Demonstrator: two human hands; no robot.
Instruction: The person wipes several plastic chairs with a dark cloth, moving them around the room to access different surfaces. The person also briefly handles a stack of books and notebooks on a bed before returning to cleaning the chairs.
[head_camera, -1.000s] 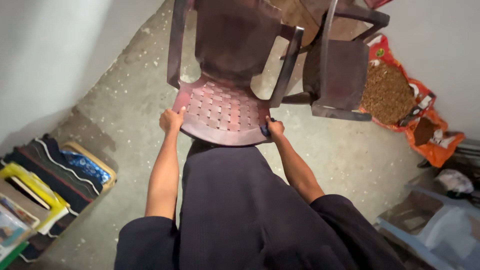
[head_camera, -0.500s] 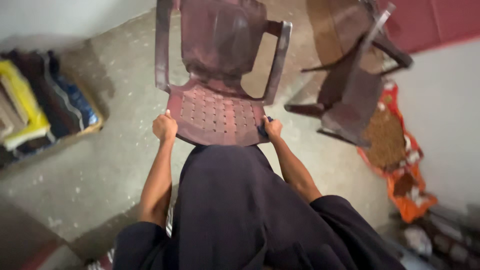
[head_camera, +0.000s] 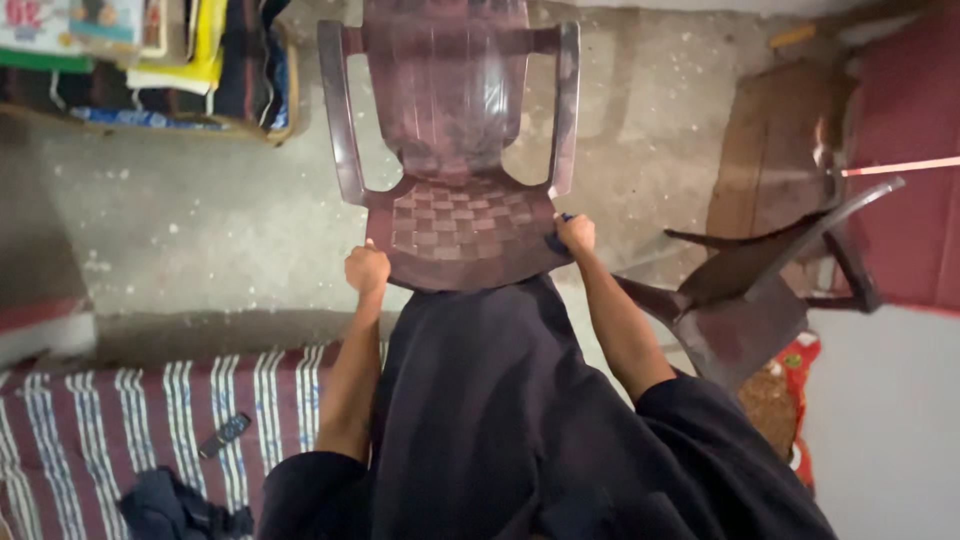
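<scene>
Head view: your left hand (head_camera: 366, 268) and right hand (head_camera: 575, 234) each clench a front corner of the maroon plastic armchair (head_camera: 455, 150), holding it before your dark skirt (head_camera: 480, 400) above the concrete floor (head_camera: 200, 220), apparently balancing its weight.

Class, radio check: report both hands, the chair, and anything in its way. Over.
Left hand and right hand grip the front seat edge of the maroon plastic chair. Second chair close on the right. Striped mat lower left. Over.
</scene>
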